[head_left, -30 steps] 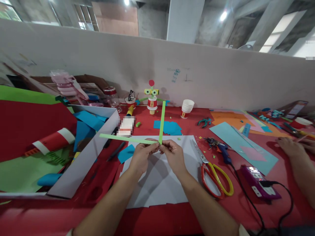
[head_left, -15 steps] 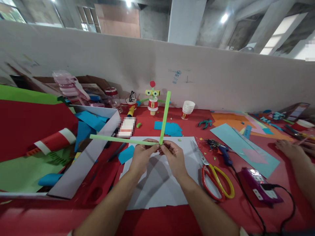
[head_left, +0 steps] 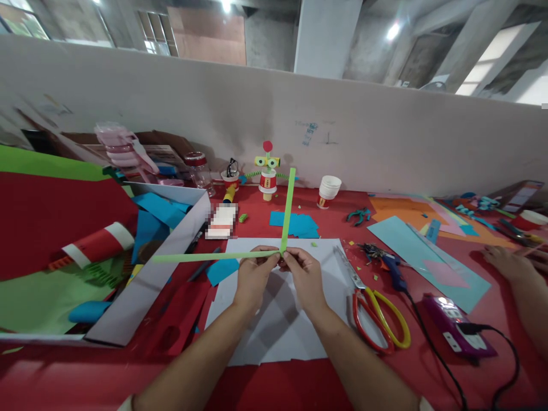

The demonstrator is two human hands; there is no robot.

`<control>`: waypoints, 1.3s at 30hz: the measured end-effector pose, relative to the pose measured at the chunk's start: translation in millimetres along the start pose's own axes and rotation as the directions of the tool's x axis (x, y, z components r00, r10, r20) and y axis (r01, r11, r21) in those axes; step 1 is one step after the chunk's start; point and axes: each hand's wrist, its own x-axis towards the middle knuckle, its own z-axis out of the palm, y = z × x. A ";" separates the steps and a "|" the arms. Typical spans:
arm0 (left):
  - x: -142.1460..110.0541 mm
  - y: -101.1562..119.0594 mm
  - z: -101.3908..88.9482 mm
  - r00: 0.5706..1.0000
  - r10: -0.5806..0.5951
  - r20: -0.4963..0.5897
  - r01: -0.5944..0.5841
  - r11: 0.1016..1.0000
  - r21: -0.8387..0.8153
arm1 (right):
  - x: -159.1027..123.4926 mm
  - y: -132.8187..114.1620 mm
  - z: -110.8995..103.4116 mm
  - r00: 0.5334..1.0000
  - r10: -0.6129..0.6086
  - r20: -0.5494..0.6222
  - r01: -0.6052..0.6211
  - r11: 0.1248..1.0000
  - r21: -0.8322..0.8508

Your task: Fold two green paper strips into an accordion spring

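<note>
Head view | pinching with left hand (head_left: 252,281), thumb and fingertips closed on the corner of green paper strips (head_left: 287,211); pinching likewise with right hand (head_left: 306,279) | holding strips above white paper (head_left: 286,334), one pointing away, one leftward | best to align edges, keep corner square, press evenly without twisting

Paper strips (head_left: 288,211) light green; worktop (head_left: 257,222) red; paper sheet (head_left: 282,328) white; scissors (head_left: 363,290) one handle red, one yellow; glue gun (head_left: 394,273) blue; power strip (head_left: 442,315) purple and white; paper scraps (head_left: 302,225) blue.
</note>
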 end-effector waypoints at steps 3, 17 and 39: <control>0.4 1.1 -0.3 1.000 -0.002 -0.014 0.002 1.000 0.009 | -0.9 -1.5 1.6 1.000 -0.001 0.015 0.001 1.000 -0.009; 4.0 -1.4 -3.1 0.994 -0.053 0.091 0.062 0.992 -0.107 | 3.5 -5.7 0.4 0.999 0.047 -0.022 -0.045 0.994 0.099; 20.5 9.3 -19.4 0.949 -0.232 0.214 0.225 0.973 0.057 | 4.7 -7.4 -4.2 0.984 0.145 0.100 -0.159 0.977 0.142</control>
